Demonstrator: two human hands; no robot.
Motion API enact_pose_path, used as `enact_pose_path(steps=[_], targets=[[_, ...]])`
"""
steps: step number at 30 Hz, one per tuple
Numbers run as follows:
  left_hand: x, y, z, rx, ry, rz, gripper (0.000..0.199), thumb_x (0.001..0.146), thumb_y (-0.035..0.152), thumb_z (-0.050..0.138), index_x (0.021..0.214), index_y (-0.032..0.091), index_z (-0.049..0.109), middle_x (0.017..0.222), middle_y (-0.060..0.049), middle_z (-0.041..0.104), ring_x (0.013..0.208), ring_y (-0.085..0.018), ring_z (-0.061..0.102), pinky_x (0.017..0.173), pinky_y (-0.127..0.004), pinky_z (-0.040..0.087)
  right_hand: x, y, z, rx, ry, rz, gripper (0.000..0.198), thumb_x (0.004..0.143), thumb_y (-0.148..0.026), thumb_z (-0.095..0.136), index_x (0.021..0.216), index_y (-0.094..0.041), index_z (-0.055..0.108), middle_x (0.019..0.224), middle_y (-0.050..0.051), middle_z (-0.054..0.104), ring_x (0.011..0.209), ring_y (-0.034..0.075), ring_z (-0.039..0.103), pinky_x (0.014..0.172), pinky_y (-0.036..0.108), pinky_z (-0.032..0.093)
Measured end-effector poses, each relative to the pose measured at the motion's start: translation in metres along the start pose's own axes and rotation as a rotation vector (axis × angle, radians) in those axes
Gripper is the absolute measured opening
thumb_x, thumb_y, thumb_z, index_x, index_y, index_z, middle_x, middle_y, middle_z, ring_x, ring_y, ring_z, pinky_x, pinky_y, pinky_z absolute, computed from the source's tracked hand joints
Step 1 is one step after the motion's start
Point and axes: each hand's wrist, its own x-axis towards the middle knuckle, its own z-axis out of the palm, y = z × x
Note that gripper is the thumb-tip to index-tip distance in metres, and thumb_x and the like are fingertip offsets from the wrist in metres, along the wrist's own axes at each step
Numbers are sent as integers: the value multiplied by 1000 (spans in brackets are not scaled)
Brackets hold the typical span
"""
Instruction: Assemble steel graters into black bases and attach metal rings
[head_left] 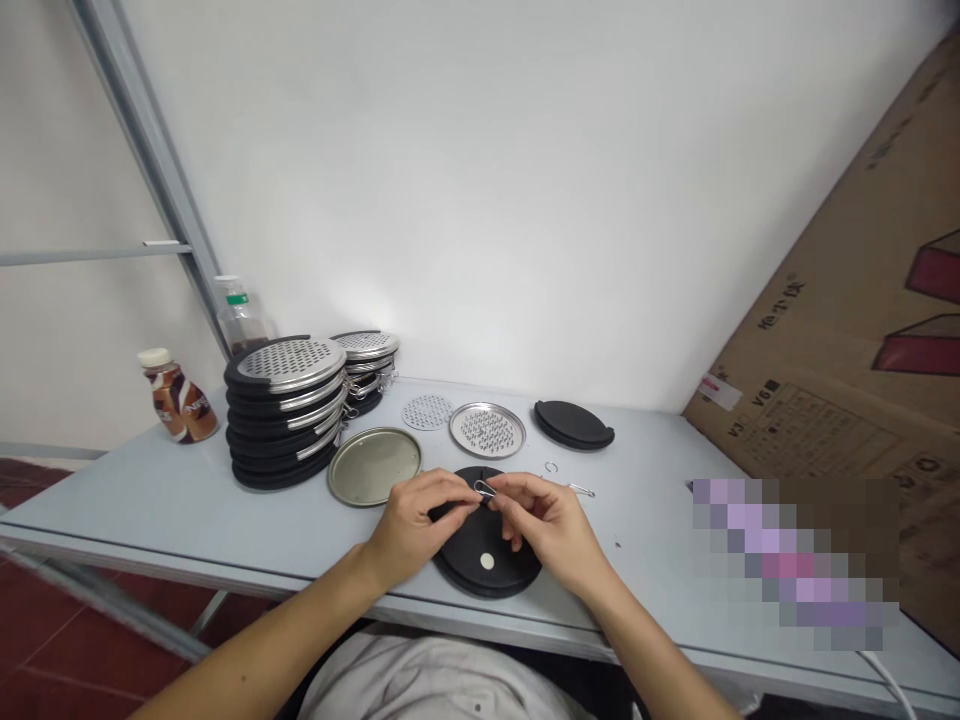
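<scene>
My left hand [424,515] and my right hand [551,525] meet at the table's front, each with thumb and fingertips pinched. Between them is a small bent wire clip [484,488], gripped from both sides. Just beneath lies a round black disc [480,575] with a pale round spot on it; the hands cover part of its upper side. Behind my left hand rests a round metal lid [375,468] with a raised rim. A small open wire ring [551,467] and a thin metal piece [581,490] lie beyond my right hand.
At left stand a tall stack of black-rimmed round graters [289,365], a shorter stack [367,345], a brown bottle [180,400] and a clear bottle [241,320]. Farther back lie a perforated disc [427,412], a grater plate [487,430] and another black disc [574,425]. A cardboard box [847,350] leans at right.
</scene>
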Motion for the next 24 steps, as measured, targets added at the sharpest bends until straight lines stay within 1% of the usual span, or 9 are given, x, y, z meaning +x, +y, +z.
enact_pose_path(steps=[3, 7, 9, 13, 16, 19, 22, 24], targets=[[-2, -2, 1, 47, 22, -55, 9, 83, 11, 70, 87, 19, 70, 81, -1, 73, 75, -14, 68, 72, -24, 52, -2, 2, 1, -34, -15, -29, 29, 82, -40, 69, 100, -17, 72, 57, -2, 62, 47, 11, 55, 48, 24, 48], [-4, -3, 3, 64, 36, -92, 9, 82, 12, 72, 84, 19, 66, 78, 0, 72, 72, -14, 68, 70, -24, 52, -2, 5, 2, -103, -18, -98, 26, 84, -38, 67, 100, -19, 74, 66, 1, 67, 52, 13, 60, 52, 26, 52], [-4, -2, 3, 54, 29, -75, 9, 82, 12, 71, 82, 19, 65, 78, 0, 72, 72, -14, 68, 70, -25, 53, -2, 6, 2, -165, -10, -148, 23, 86, -36, 66, 101, -20, 74, 71, 3, 70, 54, 14, 62, 53, 27, 53], [-4, 0, 3, 30, 4, 15, 10, 84, 11, 68, 80, 19, 63, 80, -2, 71, 79, -16, 68, 76, -27, 54, -3, 7, 2, -317, 17, -260, 20, 88, -31, 62, 100, -23, 75, 79, 5, 72, 57, 15, 64, 55, 28, 52], [-4, -1, 3, 62, 13, 14, 9, 85, 11, 66, 84, 19, 65, 81, -2, 71, 78, -16, 68, 74, -27, 54, -4, 6, 2, -381, 31, -323, 20, 89, -28, 60, 101, -24, 75, 79, 5, 72, 59, 15, 63, 57, 28, 51], [-5, -1, 2, 84, 14, 12, 12, 85, 9, 64, 87, 20, 67, 80, -2, 72, 75, -15, 67, 71, -26, 53, -5, 5, 2, -423, 40, -377, 22, 89, -24, 59, 103, -25, 75, 79, 4, 72, 61, 15, 61, 58, 27, 50], [-4, 0, 1, 69, 9, 51, 15, 84, 5, 62, 87, 19, 68, 82, -3, 70, 77, -15, 67, 73, -26, 53, -6, 5, 2, -426, 28, -389, 22, 87, -22, 59, 103, -24, 75, 73, 3, 69, 61, 15, 60, 60, 28, 49], [-4, 0, 0, 57, -5, 71, 19, 85, 4, 61, 90, 19, 70, 86, -4, 70, 80, -15, 67, 74, -25, 53, -5, 6, 1, -375, 15, -338, 22, 87, -24, 59, 102, -24, 75, 73, 3, 68, 61, 15, 61, 59, 28, 50]])
